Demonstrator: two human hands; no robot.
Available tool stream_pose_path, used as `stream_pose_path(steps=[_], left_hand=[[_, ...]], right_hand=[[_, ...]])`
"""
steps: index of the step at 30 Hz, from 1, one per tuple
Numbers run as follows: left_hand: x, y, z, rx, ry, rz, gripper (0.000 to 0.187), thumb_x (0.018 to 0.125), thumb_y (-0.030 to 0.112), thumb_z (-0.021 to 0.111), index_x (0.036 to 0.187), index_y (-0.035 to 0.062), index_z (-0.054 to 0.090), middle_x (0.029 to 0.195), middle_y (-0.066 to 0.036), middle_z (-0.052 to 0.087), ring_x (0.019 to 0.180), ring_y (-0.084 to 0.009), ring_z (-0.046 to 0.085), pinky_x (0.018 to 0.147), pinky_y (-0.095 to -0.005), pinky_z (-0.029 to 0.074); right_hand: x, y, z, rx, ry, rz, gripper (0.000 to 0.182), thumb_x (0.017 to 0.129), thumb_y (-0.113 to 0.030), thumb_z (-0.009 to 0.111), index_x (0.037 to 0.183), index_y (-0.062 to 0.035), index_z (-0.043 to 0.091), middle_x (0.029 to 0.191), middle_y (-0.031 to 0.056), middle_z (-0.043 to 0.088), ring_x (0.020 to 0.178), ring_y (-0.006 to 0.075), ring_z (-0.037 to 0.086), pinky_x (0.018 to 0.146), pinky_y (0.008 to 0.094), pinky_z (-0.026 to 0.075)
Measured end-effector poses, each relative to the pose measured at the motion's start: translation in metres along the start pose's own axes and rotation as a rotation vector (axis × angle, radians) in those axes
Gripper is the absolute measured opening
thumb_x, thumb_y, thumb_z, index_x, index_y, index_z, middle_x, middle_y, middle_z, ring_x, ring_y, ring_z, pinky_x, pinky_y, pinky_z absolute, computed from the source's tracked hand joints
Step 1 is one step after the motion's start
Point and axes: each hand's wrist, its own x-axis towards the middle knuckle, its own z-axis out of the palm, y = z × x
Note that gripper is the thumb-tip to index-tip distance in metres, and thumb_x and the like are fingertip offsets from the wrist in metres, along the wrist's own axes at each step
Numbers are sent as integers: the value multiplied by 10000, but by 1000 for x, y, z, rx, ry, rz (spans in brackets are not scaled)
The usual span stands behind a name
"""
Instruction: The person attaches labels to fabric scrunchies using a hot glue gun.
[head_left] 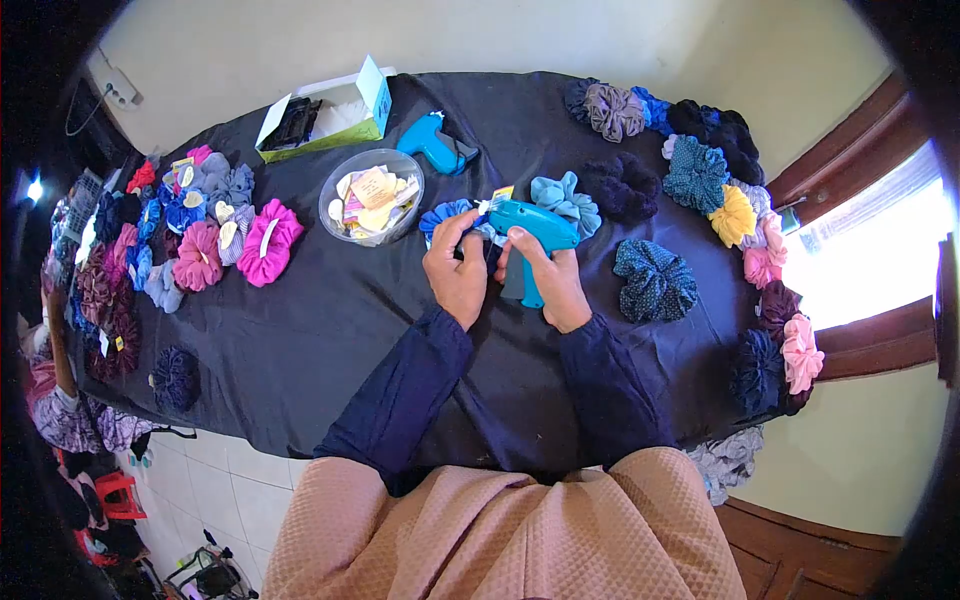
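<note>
My right hand [556, 285] is wrapped round the handle of a teal tagging gun [538, 224], whose nose points left. At the nose are a white tip and a small yellow tag [503, 192]. My left hand [457, 277] is closed beside the nose, its fingers curled on a blue scrunchie [445, 214] that it partly covers. Just beyond the gun lies a light blue scrunchie [566, 203]. A clear round tub [330, 213] full of paper tags stands beyond my left hand. A second tagging gun [432, 143] rests behind the tub.
Black cloth [300, 350] covers the table. An open box [375, 110] stands at the back left. Many scrunchies lie in piles left and right, including a magenta one [272, 250]. A dark dotted scrunchie [655, 281] sits right of my hands. Another person's arm [58, 345] shows far left.
</note>
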Motion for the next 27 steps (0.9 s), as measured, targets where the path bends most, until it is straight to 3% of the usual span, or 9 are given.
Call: stream_pose_path(steps=[6, 10, 14, 20, 23, 26, 27], left_hand=[[3, -6, 1, -83, 59, -131, 218, 842, -9, 541, 1015, -17, 674, 983, -106, 684, 934, -188, 632, 855, -302, 474], [4, -12, -1, -222, 135, -215, 191, 858, -4, 522, 967, -5, 679, 910, -43, 668, 831, -108, 589, 761, -252, 460], [2, -3, 3, -249, 117, -194, 172, 866, 1, 514, 921, 9, 677, 833, -3, 643, 726, -64, 527, 660, -223, 424], [0, 1, 1, -243, 46, -212, 173, 880, 3, 490, 889, 4, 663, 806, -11, 634, 706, -63, 514, 630, -227, 406], [0, -7, -3, -257, 52, -140, 185, 898, -5, 456, 893, -6, 641, 847, -12, 629, 751, -71, 533, 693, -214, 423], [0, -7, -2, -216, 46, -161, 195, 892, 14, 453, 875, -9, 646, 782, -14, 621, 703, -77, 518, 644, -235, 418], [1, -6, -2, -217, 45, -159, 195, 892, 14, 453, 875, -9, 646, 782, -14, 621, 703, -77, 518, 644, -235, 418]], right_hand=[[1, -5, -2, -7, 7, 67, 221, 907, -239, 659, 954, -26, 624, 711, 58, 630, 581, 150, 623, 535, 286, 509], [5, -12, -8, 19, 17, 61, 254, 906, -269, 656, 927, -19, 617, 721, 73, 634, 589, 167, 634, 543, 300, 523], [16, -13, -30, -20, 87, 45, 402, 894, -405, 640, 911, -7, 592, 748, 99, 637, 631, 199, 652, 596, 324, 551], [17, -12, -27, 21, 161, 17, 352, 910, -368, 630, 896, -17, 607, 730, 89, 639, 600, 194, 647, 555, 317, 535], [28, -5, -48, 242, 204, -4, 423, 945, -460, 544, 912, -39, 575, 757, 96, 622, 658, 227, 644, 629, 351, 542], [28, -9, -52, 273, 185, 11, 431, 943, -470, 547, 920, -40, 572, 784, 102, 619, 690, 237, 646, 660, 366, 544], [27, -11, -46, 295, 205, -10, 385, 926, -418, 592, 869, -37, 577, 747, 90, 624, 631, 224, 652, 603, 351, 555]])
